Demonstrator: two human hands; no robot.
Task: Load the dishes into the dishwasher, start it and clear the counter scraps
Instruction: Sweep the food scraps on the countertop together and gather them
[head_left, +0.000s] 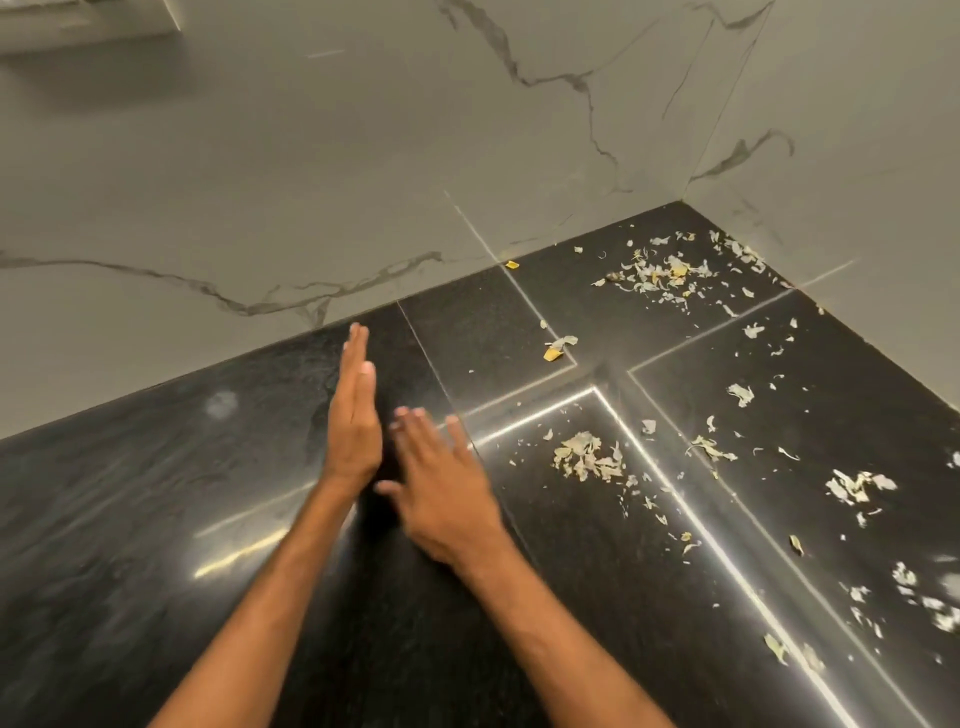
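Left hand (355, 415) stands on edge on the black worktop (130, 519), fingers straight toward the wall (311, 182), probably as a stop for sweeping. Right hand (447, 499), just right of it, is flat, palm down; each grip released, empty. Scraps (587, 457) lie scattered further right, flakes pointing every way

Two hands (356, 421) (444, 488); one counter (130, 519); countless scraps (587, 457)

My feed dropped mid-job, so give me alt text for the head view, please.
Two bare, empty hands reach over a glossy black stone counter: the left hand stands on edge with straight fingers, the right hand is held flat, palm down, slightly blurred. Pale flaky scraps are scattered to their right, up to the corner of the grey marble-look wall.
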